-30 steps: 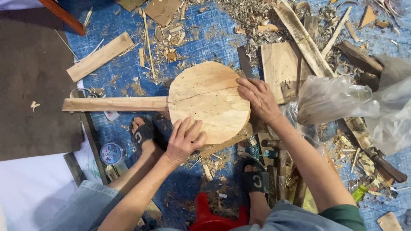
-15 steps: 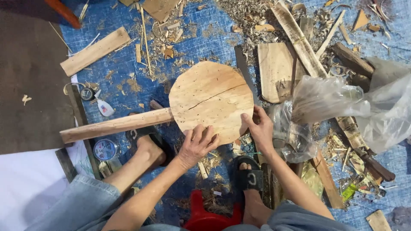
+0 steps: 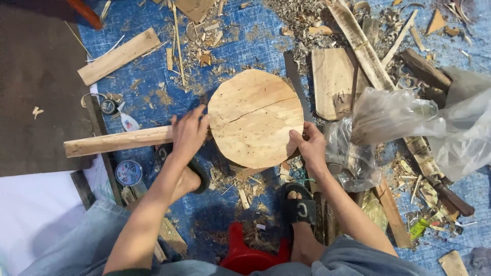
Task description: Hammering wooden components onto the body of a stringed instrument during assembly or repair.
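We see a paddle-shaped wooden piece lying flat on a blue tarp [image 3: 153, 76]: a round wooden disc [image 3: 254, 118] joined to a long handle [image 3: 117, 141]. Its long axis runs nearly left to right across the view, the handle pointing left and tilting slightly downward, the disc at the right end. A dark crack crosses the disc face. Our left hand [image 3: 188, 134] lies over the handle just where it meets the disc, fingers pressed together and curled on the wood. Our right hand [image 3: 308, 145] grips the disc's lower right edge, thumb on top. Shavings and offcuts cover the tarp; a flat plank [image 3: 118, 56] lies upper left, a clear plastic bag [image 3: 404, 120] at right, a small round tin [image 3: 128, 173] near the left foot.
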